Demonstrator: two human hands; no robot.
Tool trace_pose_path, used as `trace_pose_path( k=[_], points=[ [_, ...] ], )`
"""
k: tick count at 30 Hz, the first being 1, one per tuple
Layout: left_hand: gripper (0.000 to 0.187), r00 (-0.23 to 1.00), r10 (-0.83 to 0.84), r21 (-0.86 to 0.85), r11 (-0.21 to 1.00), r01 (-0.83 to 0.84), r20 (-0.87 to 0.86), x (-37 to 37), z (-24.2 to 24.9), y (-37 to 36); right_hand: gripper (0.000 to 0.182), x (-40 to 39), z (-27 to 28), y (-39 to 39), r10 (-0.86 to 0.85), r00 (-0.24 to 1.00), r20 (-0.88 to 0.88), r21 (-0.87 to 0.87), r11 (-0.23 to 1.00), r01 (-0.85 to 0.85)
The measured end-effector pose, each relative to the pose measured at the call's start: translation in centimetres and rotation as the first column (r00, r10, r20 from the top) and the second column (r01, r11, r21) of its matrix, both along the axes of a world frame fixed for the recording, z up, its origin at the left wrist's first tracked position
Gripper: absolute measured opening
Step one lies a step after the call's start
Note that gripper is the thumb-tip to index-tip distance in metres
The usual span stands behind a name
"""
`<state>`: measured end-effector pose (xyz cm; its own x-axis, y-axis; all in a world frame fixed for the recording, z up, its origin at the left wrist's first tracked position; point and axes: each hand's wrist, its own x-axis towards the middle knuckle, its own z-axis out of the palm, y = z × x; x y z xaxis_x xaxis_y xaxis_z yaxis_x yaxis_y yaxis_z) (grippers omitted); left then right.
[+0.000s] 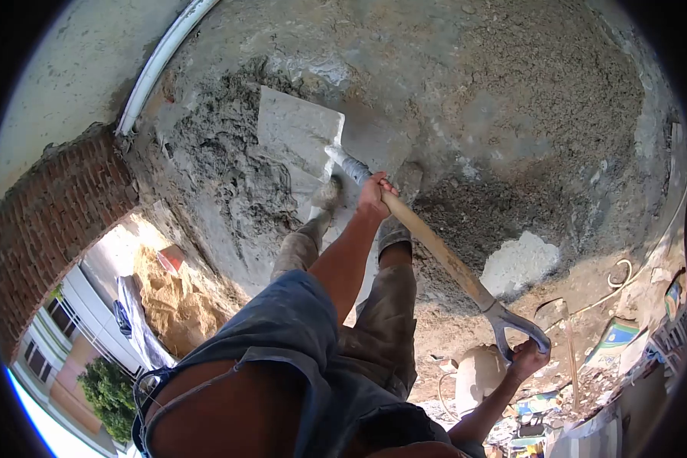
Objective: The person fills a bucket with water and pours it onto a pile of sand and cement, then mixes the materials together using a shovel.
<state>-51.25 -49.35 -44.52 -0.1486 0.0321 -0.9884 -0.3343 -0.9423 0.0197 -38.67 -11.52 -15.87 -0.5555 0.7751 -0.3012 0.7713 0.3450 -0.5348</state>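
A shovel [439, 248] runs diagonally across the view, its flat grey blade [294, 130] at the upper left over wet mortar [233, 172]. My left hand [375, 195] is wrapped round the lower shaft near the metal socket. At the lower right my right hand [528, 357] grips the D-shaped handle at the shaft's other end. The blade's face is coated with grey mortar. My feet stand just below the blade, in shoes caked with mortar.
A brick wall edge [61, 221] and a white pipe [160, 61] are at the left. Sand [175, 305] lies beyond. Dry pale powder [520, 263], a pale container [478, 378], a hose [626, 275], another long-handled tool [570, 351] and scattered bags are at the right.
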Motion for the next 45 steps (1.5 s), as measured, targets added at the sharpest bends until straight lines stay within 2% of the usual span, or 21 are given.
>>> trace_pose_path(
  k=[2,4,5,6,7,8,9,10,11,12,13,15,16,18,24,32,35,38,40,42,45],
  points=[
    [0.025,0.983,-0.099,0.126,0.989,0.08,0.153,-1.4,-0.7,6.9,0.019,0.6,3.0,1.8,-0.158,0.987,0.033,0.09,0.984,0.154],
    [0.015,0.975,-0.177,0.289,0.948,0.131,0.138,-1.8,-1.7,13.6,0.022,1.0,6.8,3.5,-0.242,0.962,0.125,0.305,0.932,0.195],
    [0.014,0.965,-0.234,0.361,0.915,0.178,0.118,-2.5,-1.7,16.5,0.028,0.3,9.0,3.4,-0.234,0.972,0.032,0.264,0.939,0.218],
    [0.016,0.965,-0.251,0.394,0.896,0.202,0.075,-3.6,-1.1,18.9,0.034,0.1,10.6,3.8,-0.212,0.977,-0.01,0.333,0.921,0.203],
    [0.018,0.963,-0.269,0.427,0.874,0.232,0.027,-4.6,-0.8,20.8,0.038,-3.3,12.1,1.2,-0.219,0.966,0.137,0.469,0.874,0.132],
    [0.017,0.967,-0.256,0.473,0.852,0.222,0.007,-5.4,-1.2,22.3,0.038,-3.0,13.0,3.1,-0.083,0.952,0.294,0.57,0.815,-0.105],
    [0.015,0.971,-0.238,0.527,0.823,0.211,-0.018,-6.5,-1.6,23.4,0.038,-5.5,13.3,3.2,-0.278,0.952,0.125,0.579,0.8,0.158],
    [0.015,0.971,-0.237,0.556,0.805,0.205,-0.016,-7.2,-1.5,23.6,0.037,-7.4,13.7,3.8,-0.27,0.954,0.128,0.476,0.861,0.18],
    [0.014,0.978,-0.205,0.543,0.825,0.158,0.027,-8.0,-1.6,23.0,0.035,-7.3,13.4,7.3,-0.094,0.974,0.207,0.637,0.768,-0.061],
    [0.013,0.985,-0.164,0.515,0.85,0.11,0.06,-9.7,-2.2,21.7,0.032,-10.3,12.8,7.4,-0.048,0.967,0.249,0.653,0.746,-0.131],
    [0.012,0.995,-0.088,0.529,0.847,0.052,0.042,-11.2,-3.1,19.5,0.031,-14.9,11.0,3.3,-0.171,0.973,0.154,0.66,0.751,0.028],
    [0.011,0.998,0.027,0.501,0.864,-0.048,0.049,-13.2,-4.7,13.8,0.03,-18.2,9.7,6.1,-0.089,0.985,0.146,0.47,0.882,0.011],
    [0.012,0.996,0.078,0.457,0.884,-0.094,0.053,-14.8,-5.9,10.7,0.03,-22.2,7.6,0.6,0.054,0.983,0.174,0.567,0.811,-0.145],
    [0.013,0.986,0.166,0.463,0.871,-0.163,0.033,-16.5,-8.8,3.3,0.035,-27.9,4.5,-7.1,0.083,0.989,0.123,0.34,0.933,-0.12],
    [0.011,0.926,0.378,0.24,0.898,-0.367,0.0,-18.8,-12.5,-16.7,0.026,-38.0,-5.8,-22.4,0.476,0.879,0.028,0.268,0.844,-0.465],
    [0.007,0.815,0.577,0.235,0.799,-0.553,-0.043,-17.4,-7.7,-20.0,0.021,-39.7,-4.4,-23.5,0.63,0.76,-0.158,0.183,0.775,-0.605],
    [0.016,0.718,0.673,0.355,0.725,-0.591,-0.179,-14.9,-5.3,-21.6,0.018,-38.1,-2.9,-23.7,0.655,0.73,-0.196,0.155,0.756,-0.636],
    [0.026,0.541,0.775,0.446,0.631,-0.634,-0.327,-11.4,-2.0,-25.4,0.016,-36.5,-1.0,-27.1,0.874,0.474,-0.105,0.454,0.467,-0.759],
    [0.026,0.366,0.826,0.542,0.559,-0.628,-0.428,-8.5,-0.4,-28.0,0.023,-34.4,0.6,-31.5,0.868,0.42,-0.265,0.261,0.484,-0.835],
    [0.028,0.374,0.817,0.504,0.569,-0.65,-0.439,-5.4,0.8,-30.3,0.033,-32.0,0.7,-32.7,0.933,0.281,-0.226,0.308,0.342,-0.888],
    [0.027,0.333,0.811,0.471,0.56,-0.682,-0.481,-2.8,2.4,-32.2,0.037,-31.3,1.7,-32.2,0.997,-0.044,0.067,0.403,-0.067,-0.913]
  ],
)
